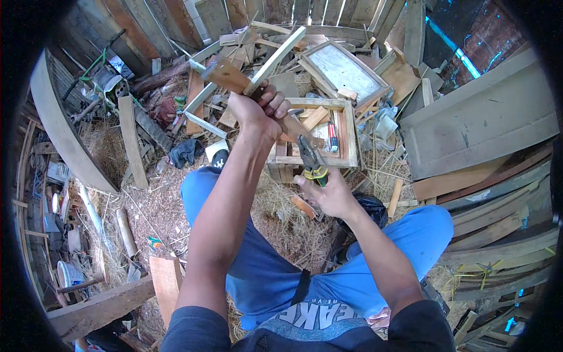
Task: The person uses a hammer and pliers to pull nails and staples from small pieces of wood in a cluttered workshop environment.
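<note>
My left hand is wrapped round a reddish-brown wooden board, held slanting in front of me. A pale wood strip runs up and away from behind that hand; whether it is joined to the board I cannot tell. In my right hand are pliers with yellow and dark handles. Their jaws point up and lie at the board's lower right end; whether they grip anything there is too small to see. Below the board stands an open wooden box frame with wood pieces and a small red-and-blue packet inside.
Wood scraps and a framed pale panel lie farther away. A large grey panel and several stacked boards flank my right. On the left are a long curved-looking board, an upright plank and orange-handled scissors on the straw-strewn ground.
</note>
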`<move>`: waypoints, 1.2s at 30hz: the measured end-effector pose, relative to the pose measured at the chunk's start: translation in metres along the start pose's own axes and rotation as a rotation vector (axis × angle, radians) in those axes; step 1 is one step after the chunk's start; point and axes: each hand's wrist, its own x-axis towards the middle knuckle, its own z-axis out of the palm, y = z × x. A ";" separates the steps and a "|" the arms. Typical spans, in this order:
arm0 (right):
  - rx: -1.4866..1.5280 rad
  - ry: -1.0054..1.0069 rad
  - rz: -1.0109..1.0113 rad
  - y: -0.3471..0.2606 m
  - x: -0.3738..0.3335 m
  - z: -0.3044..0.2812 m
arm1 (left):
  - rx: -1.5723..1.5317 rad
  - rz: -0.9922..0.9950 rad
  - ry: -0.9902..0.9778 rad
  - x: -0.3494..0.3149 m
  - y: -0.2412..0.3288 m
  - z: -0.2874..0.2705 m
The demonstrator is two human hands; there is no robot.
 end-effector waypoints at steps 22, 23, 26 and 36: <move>-0.435 0.413 0.018 -0.010 0.023 -0.033 | -0.092 0.161 -0.084 0.008 0.033 -0.021; -0.325 0.401 0.071 -0.009 0.028 -0.035 | -0.121 0.149 -0.096 0.008 0.033 -0.023; -0.145 0.417 0.045 0.012 0.050 -0.048 | -0.130 0.152 -0.126 0.010 0.030 -0.020; 0.073 0.443 0.157 0.043 0.085 -0.052 | -0.120 0.150 -0.176 0.012 0.029 -0.017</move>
